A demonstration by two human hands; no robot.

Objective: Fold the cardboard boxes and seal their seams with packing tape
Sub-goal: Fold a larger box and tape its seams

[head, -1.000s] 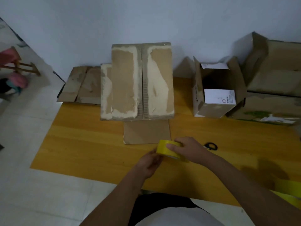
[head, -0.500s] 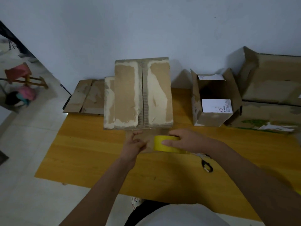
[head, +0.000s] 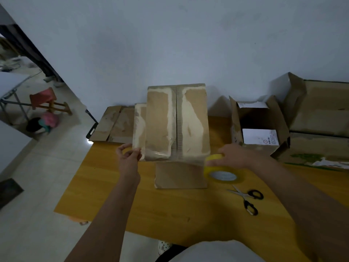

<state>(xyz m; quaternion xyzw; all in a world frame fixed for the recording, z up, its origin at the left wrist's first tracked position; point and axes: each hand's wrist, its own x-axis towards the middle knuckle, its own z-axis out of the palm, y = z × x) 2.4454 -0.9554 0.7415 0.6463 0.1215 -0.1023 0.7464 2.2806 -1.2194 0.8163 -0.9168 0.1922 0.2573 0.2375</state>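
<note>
**Tape Stretched Across the Near Edge of the Box**

Your left hand (head: 129,157) is at the lower left corner of the upright cardboard box (head: 177,121), with thumb and forefinger pinched together. A thin clear strip of tape (head: 170,157) appears to run from that pinch along the box's near edge toward the roll, though the film is faint and hard to confirm.

Your right hand (head: 234,156) grasps the yellow tape roll (head: 221,171) from above, fingers curled over its rim. The roll sits just beside the box's lower right corner, low over the wooden table (head: 170,214); whether it touches the surface cannot be determined.

The box stands at the middle of the table, its closed flaps meeting at a centre seam with torn pale patches on both sides. One bottom flap (head: 180,175) lies flat on the table toward you.

Scissors (head: 247,200) with black handles lie on the table, near the roll on your side of it. An open box (head: 258,125) rests to the right, with larger cartons (head: 319,121) stacked beyond it. Flattened cardboard (head: 115,123) lies at the rear left.
</note>
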